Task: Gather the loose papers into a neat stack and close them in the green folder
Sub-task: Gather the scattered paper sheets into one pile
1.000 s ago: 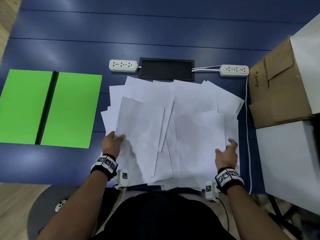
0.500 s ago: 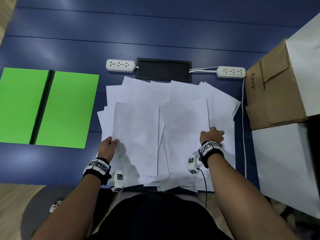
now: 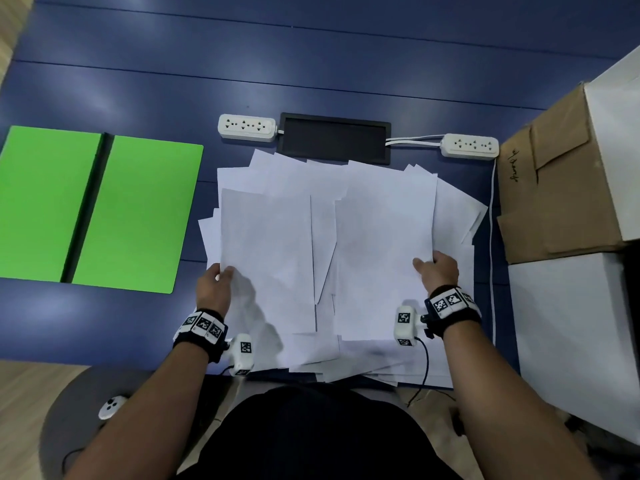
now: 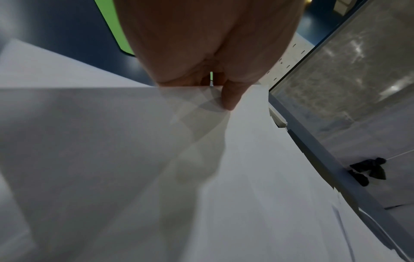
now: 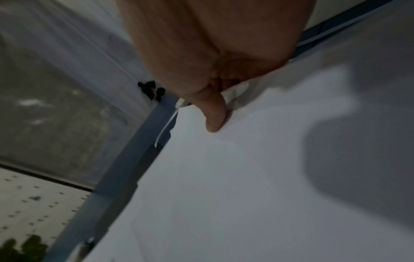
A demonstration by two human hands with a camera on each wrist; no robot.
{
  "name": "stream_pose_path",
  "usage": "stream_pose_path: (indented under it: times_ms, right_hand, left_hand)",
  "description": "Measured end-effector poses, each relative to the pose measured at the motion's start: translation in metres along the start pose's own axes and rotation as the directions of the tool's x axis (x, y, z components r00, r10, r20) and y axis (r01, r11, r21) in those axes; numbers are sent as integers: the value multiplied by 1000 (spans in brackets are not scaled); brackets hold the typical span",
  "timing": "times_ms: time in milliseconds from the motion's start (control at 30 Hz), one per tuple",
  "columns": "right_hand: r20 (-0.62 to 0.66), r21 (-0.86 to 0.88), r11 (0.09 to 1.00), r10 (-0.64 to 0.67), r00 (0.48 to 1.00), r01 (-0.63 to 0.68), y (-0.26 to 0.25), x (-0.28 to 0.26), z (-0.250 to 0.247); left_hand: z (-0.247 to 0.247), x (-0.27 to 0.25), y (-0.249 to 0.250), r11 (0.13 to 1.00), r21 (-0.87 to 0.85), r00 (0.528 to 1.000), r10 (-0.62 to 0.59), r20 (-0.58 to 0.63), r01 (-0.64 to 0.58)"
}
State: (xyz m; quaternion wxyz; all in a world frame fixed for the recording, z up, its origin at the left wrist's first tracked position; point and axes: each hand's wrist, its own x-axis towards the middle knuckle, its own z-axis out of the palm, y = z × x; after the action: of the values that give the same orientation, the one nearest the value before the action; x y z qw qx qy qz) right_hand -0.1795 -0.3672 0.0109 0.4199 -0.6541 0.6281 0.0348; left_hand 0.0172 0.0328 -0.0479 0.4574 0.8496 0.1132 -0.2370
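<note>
Head view, each hand [image 3: 214,287] [image 3: 439,270] seemingly pinching papers [image 3: 325,251], power strips [image 3: 247,126] beyond, boxes [image 3: 554,174] right

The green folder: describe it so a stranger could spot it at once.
On the blue table, look left of the spread of white papers. The green folder lies open and flat, two bright panels split by a dark spine; nothing else there is green.

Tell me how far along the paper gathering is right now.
Early. Done: the green folder lies open on the table, nothing in it. In hand: the left hand and right hand each grip a sheet at the sides of the loose papers, which are fanned out. Left: squaring them, moving them into the folder, closing it.
</note>
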Motion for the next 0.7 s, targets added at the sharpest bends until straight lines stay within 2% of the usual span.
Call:
stream_pose_path:
  times_ms: [133, 200, 267, 333, 433, 533, 600, 700]
  right_hand:
    - [-76, 81, 989, -120, 990, 126, -18, -21, -13]
    - [-169, 50, 961, -259, 951, 271, -29, -37, -24]
    - [-207, -65, 913, -407, 889, 403, -43, -54, -37]
    - [-169, -105, 855, -518, 838, 508, -57, -69, -48]
    - [-75, 48, 795, -601, 795, 605, -77, -86, -59]
    - [10, 248, 758, -625, 781, 604, -95, -101, -64]
    - [66, 312, 762, -613, 787, 567, -103, -105, -53]
    - [135, 184, 836, -543, 829, 518, -102, -100, -1]
  left_hand:
    - [0, 2, 2, 1000, 13, 999, -3, 38, 2]
    - [-2, 2, 0, 999, 36, 999, -8, 52, 6]
    - [-3, 0, -2, 999, 44, 998, -12, 56, 9]
    - [-4, -4, -2, 1000, 26, 998, -17, 64, 15]
    - [-6, -4, -6, 1000, -5, 997, -20, 72, 20]
    - [-7, -2, -7, 996, -53, 995, -67, 78, 71]
    - [-6, 0, -8, 989, -100, 991, -104, 81, 112]
    - [-5, 1, -4, 975, -161, 987, -145, 72, 155]
